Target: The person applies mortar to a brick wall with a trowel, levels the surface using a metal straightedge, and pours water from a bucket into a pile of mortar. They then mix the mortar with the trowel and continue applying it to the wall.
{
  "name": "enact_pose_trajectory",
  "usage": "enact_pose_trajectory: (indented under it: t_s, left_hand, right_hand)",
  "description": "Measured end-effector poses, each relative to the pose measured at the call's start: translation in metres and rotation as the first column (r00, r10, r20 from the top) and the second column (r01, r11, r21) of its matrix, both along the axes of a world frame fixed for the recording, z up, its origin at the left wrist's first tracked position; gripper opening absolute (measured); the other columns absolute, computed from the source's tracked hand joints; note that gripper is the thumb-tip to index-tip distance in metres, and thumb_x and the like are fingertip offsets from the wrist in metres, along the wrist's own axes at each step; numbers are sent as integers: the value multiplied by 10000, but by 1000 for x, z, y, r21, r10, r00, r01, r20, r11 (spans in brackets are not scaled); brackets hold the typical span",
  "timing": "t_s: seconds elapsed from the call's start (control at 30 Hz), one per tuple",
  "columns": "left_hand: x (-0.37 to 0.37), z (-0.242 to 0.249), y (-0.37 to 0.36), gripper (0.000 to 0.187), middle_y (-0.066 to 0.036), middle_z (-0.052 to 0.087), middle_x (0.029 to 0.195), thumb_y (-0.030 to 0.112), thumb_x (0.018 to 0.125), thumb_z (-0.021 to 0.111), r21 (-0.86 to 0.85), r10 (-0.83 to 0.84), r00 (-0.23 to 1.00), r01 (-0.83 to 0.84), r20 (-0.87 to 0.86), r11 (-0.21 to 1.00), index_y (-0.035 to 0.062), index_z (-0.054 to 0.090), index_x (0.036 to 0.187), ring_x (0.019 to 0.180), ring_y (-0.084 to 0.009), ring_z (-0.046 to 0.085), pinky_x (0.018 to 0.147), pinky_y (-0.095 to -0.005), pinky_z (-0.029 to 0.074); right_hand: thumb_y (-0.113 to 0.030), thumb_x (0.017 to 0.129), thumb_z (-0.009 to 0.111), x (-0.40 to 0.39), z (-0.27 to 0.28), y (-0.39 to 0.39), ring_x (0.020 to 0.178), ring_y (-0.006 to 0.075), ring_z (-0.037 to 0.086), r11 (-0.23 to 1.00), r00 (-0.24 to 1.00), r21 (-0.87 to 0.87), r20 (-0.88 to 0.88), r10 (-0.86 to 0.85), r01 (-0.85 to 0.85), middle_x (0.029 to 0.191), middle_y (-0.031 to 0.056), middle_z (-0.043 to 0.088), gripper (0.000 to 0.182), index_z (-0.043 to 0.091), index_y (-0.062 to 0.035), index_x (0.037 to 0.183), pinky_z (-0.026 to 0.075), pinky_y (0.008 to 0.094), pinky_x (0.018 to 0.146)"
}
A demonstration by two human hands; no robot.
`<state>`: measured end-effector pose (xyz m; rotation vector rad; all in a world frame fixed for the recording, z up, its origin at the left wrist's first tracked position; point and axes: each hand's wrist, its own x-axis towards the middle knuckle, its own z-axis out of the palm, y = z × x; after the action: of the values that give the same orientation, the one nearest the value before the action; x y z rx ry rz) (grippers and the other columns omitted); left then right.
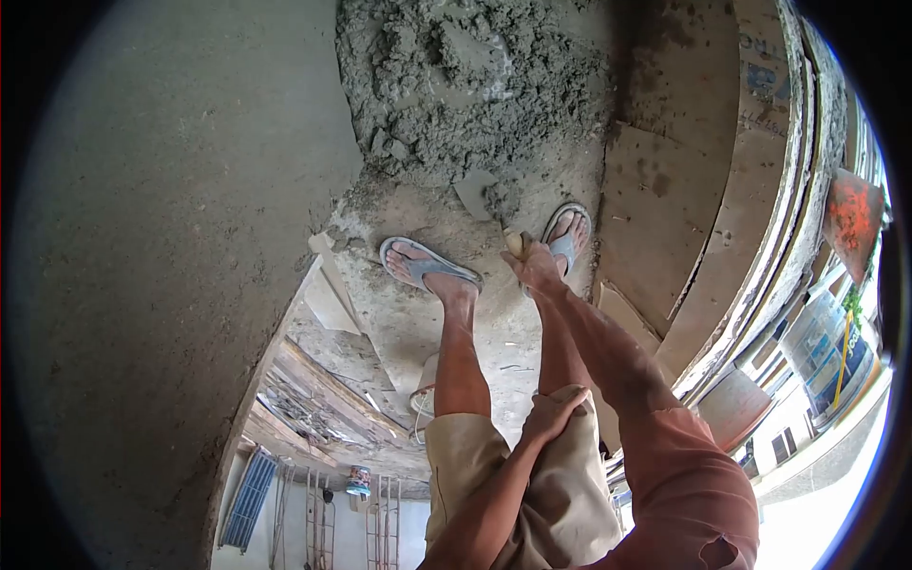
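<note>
My right hand (540,266) is closed around the wooden handle of a trowel (475,195). The trowel's blade points away from me, near the lower edge of a heap of wet grey mortar (465,85), and a small lump of mortar lies beside the blade. My left hand (558,415) lies across my right knee, over the beige shorts, with its fingers extended and no tool in it. Both feet, in grey flip-flops (429,264), stand on the dirty floor just short of the mortar.
A smooth grey surface (180,190) fills the left side. Stained cardboard or board (665,199) stands along the right, with buckets (826,347) beyond it. Behind my feet are a white bucket (425,385), wooden planks (323,380), metal frames (382,522) and a blue rack (249,499).
</note>
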<state>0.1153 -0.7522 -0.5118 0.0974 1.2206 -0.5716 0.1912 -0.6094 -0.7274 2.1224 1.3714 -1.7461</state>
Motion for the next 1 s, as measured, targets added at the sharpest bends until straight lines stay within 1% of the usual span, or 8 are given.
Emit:
enact_pose_trajectory:
  t_s: [0.33,0.4,0.57,0.67,0.77,0.87,0.93,1.0]
  left_hand:
    - [-5,11,31,1294,-418,476,1278,825,648,600,121,10,999,-5,-40,993,-295,357,1249,1244,-418,510,1035,-383,415]
    - [-8,5,31,1324,-399,495,1263,818,660,602,96,42,999,-42,2,995,-323,294,1256,1221,-386,531,1027,-362,411]
    - [-1,11,44,1156,-371,522,1266,778,687,596,70,58,998,-56,-27,996,-232,467,1234,1245,-384,518,1034,-374,403]
    - [-4,10,47,1134,-376,544,1236,776,668,614,76,52,996,-47,-67,996,-222,516,1198,1232,-392,531,1034,-378,403]
    - [-3,10,54,1201,-391,490,1293,776,669,615,50,119,993,-118,-27,992,-250,420,1262,1258,-388,508,1048,-374,391]
    - [-3,3,47,1244,-391,417,1366,800,664,599,-29,83,996,-84,-32,996,-248,376,1297,1295,-391,468,1073,-376,363]
    - [0,11,58,1291,-389,371,1402,826,657,581,17,53,996,-52,-72,999,-254,329,1318,1320,-395,435,1096,-379,337]
    - [0,10,55,1306,-399,395,1375,837,649,574,68,61,997,-58,-48,996,-270,333,1298,1318,-395,439,1101,-380,331]
  right_hand:
    - [-394,813,704,53,29,48,979,413,617,974,980,-126,-75,182,-190,998,258,654,493,593,-6,1097,469,433,827]
    - [-401,814,702,42,-2,15,981,401,629,966,970,88,36,241,-243,979,265,657,495,594,-14,1104,480,429,824]
    - [-455,838,682,-51,-19,123,772,346,692,968,963,-83,-112,-244,236,868,237,680,551,607,54,1037,538,419,712]
    - [-448,870,658,-62,0,203,581,248,652,950,943,74,-168,-288,304,785,167,670,496,611,39,951,519,371,523]
    - [-408,926,608,-49,38,252,458,131,526,824,675,-146,-504,-538,548,666,53,582,389,557,-28,863,441,284,400]
    - [-338,982,543,-17,54,277,421,22,383,541,-104,-703,-648,-754,462,601,-42,432,300,442,-110,816,363,185,351]
    - [-316,984,548,20,54,272,416,31,401,601,-49,-715,-657,-752,358,607,-37,448,285,469,-84,839,354,186,327]
    - [-350,964,583,50,73,242,420,32,408,745,443,-597,-605,-662,299,619,-30,473,306,477,-90,842,358,198,331]
